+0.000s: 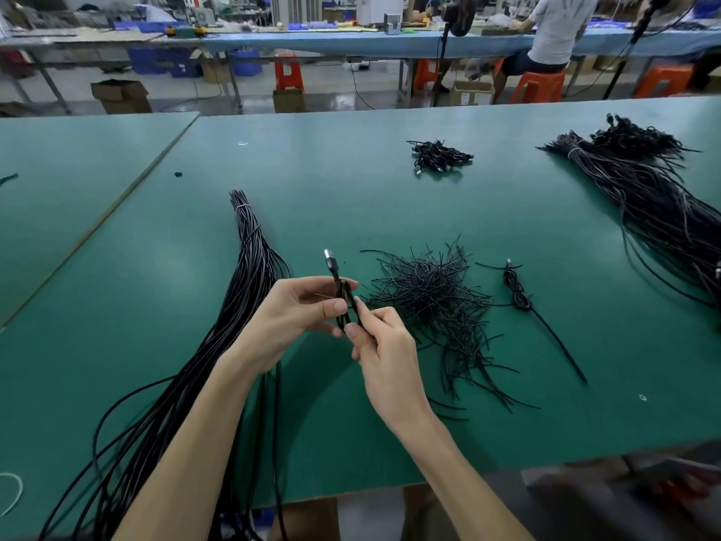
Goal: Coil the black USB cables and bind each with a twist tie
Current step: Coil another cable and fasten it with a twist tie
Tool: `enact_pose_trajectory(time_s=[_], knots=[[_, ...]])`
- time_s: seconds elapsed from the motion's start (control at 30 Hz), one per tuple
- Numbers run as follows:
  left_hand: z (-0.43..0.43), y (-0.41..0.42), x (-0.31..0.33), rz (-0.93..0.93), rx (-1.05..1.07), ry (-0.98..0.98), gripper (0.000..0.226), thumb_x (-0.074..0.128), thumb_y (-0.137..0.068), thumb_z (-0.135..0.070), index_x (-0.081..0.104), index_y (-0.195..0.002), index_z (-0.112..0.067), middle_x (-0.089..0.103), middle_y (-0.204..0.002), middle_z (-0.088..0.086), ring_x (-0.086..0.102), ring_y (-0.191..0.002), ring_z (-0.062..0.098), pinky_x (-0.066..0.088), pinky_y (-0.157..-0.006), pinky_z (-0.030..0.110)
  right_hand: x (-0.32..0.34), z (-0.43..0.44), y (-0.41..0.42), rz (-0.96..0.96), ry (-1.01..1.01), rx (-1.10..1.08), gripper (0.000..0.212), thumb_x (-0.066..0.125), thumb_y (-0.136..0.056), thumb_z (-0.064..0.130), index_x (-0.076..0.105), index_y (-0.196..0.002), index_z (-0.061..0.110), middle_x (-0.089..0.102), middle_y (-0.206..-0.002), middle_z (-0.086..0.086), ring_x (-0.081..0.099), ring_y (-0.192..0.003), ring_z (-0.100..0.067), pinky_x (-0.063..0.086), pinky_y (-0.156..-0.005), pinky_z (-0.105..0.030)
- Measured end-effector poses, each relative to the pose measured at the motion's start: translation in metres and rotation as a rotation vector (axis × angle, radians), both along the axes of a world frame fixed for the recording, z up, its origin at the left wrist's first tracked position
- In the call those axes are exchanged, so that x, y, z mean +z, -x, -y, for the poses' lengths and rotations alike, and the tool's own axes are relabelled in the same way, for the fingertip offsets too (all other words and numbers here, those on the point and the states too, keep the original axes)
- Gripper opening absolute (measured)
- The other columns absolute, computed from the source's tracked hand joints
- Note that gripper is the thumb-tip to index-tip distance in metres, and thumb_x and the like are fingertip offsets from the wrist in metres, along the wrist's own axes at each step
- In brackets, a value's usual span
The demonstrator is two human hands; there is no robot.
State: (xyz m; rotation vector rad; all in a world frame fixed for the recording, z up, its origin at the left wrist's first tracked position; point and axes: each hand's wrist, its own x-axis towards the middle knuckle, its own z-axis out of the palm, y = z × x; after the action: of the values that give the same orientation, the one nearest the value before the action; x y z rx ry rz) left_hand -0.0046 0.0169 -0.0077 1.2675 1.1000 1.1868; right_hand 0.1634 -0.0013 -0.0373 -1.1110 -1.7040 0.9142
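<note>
Here, above the near middle of the green table (331, 181), both hands meet on one black USB cable (338, 290). The left hand (296, 310) curls fingers and thumb round its folded loops, with the silver plug sticking up past the fingertips. The right hand (384, 345) pinches the lower end of the same loops; whether a tie lies in that pinch I cannot tell. Just right of the hands sprawls a loose heap of twist ties (433, 302), and beyond it lies one coiled cable (517, 290) with a long tail pointing toward the near edge. A banded bundle of straight cables (249, 267) runs from mid-table past the left forearm and spills over the near edge. A small pile of bound coils (439, 156) sits toward the far edge, and a large cable bundle (643, 189) fills the right side. Bare mat lies between the hands and the far edge.
</note>
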Motion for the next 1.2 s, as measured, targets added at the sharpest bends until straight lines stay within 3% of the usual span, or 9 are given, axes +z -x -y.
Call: enact_pose_trajectory(time_s=[0.27,0.5,0.67,0.8,0.87,0.93,1.03,1.13,1.2], knots=[[-0.001,0.003,-0.006,0.030,-0.020,0.029,0.035,0.079,-0.082,-0.019,0.076,-0.115,-0.004,0.076,-0.101,0.015,0.064,-0.065,0.023,0.058,-0.072,0.030,-0.007,-0.002,0.000,-0.072,0.036,0.031,0.045,0.056,-0.107,0.014,0.052,-0.150,0.025,0.055,-0.099,0.001,0.054,-0.072,-0.005,0.048,-0.072,-0.020],[-0.004,-0.011,-0.010,0.021,0.072,-0.029,0.029,0.076,-0.084,-0.016,0.076,-0.103,0.006,0.074,-0.088,0.011,0.064,-0.071,0.021,0.058,-0.067,0.029,-0.005,-0.001,0.001,-0.014,0.017,0.022,0.043,0.057,-0.106,0.013,0.055,-0.148,0.016,0.052,-0.098,0.001,0.053,-0.072,-0.005,0.046,-0.070,-0.017],[-0.005,-0.014,-0.013,-0.007,0.126,-0.061,0.024,0.077,-0.082,-0.016,0.078,-0.100,0.001,0.075,-0.086,0.009,0.070,-0.075,0.016,0.058,-0.067,0.024,-0.004,0.000,0.001,-0.004,0.030,0.030,0.048,0.057,-0.106,0.017,0.048,-0.154,0.018,0.050,-0.102,0.004,0.053,-0.070,-0.003,0.046,-0.070,-0.015],[-0.006,-0.015,-0.016,-0.085,0.171,-0.071,0.015,0.080,-0.083,-0.016,0.081,-0.096,-0.009,0.079,-0.086,0.008,0.071,-0.075,0.014,0.056,-0.065,0.024,-0.004,0.003,0.003,0.153,-0.005,0.037,0.056,0.057,-0.106,0.018,0.038,-0.159,0.014,0.047,-0.110,0.004,0.054,-0.089,0.001,0.044,-0.083,-0.010],[-0.006,-0.015,-0.017,-0.110,0.173,-0.074,0.020,0.081,-0.079,-0.026,0.082,-0.096,-0.013,0.080,-0.089,0.007,0.072,-0.078,0.012,0.055,-0.065,0.023,-0.004,0.005,0.003,0.247,-0.024,0.011,0.057,0.052,-0.108,0.019,0.032,-0.161,0.012,0.045,-0.115,0.002,0.054,-0.091,-0.007,0.047,-0.088,-0.016],[-0.006,-0.016,-0.019,-0.101,0.168,-0.058,0.022,0.083,-0.077,-0.031,0.083,-0.094,-0.017,0.080,-0.090,0.007,0.073,-0.081,0.013,0.057,-0.068,0.023,-0.004,0.007,0.004,0.330,-0.062,-0.020,0.055,0.046,-0.110,0.021,0.029,-0.162,0.012,0.043,-0.115,0.001,0.054,-0.085,-0.011,0.049,-0.081,-0.024],[-0.006,-0.014,-0.018,-0.088,0.165,-0.030,0.023,0.084,-0.075,-0.034,0.083,-0.091,-0.017,0.076,-0.084,0.010,0.066,-0.074,0.013,0.053,-0.065,0.022,-0.004,0.010,0.006,0.423,-0.122,-0.025,0.052,0.038,-0.112,0.024,0.028,-0.161,0.010,0.040,-0.113,0.001,0.051,-0.075,-0.012,0.041,-0.070,-0.022],[-0.006,-0.012,-0.017,-0.054,0.123,0.010,0.023,0.084,-0.077,-0.030,0.077,-0.076,-0.009,0.060,-0.069,0.011,0.057,-0.061,0.015,0.051,-0.058,0.023,-0.005,0.010,0.005,0.461,-0.132,-0.009,0.052,0.033,-0.113,0.023,0.026,-0.162,0.008,0.038,-0.114,0.002,0.050,-0.074,-0.013,0.045,-0.070,-0.026],[-0.006,-0.011,-0.015,-0.019,0.086,0.045,0.024,0.084,-0.079,-0.025,0.073,-0.073,-0.004,0.060,-0.070,0.013,0.059,-0.057,0.019,0.054,-0.057,0.025,-0.006,0.009,0.005,0.463,-0.125,-0.004,0.051,0.032,-0.113,0.024,0.027,-0.161,0.008,0.037,-0.114,0.003,0.048,-0.072,-0.013,0.043,-0.068,-0.026]])
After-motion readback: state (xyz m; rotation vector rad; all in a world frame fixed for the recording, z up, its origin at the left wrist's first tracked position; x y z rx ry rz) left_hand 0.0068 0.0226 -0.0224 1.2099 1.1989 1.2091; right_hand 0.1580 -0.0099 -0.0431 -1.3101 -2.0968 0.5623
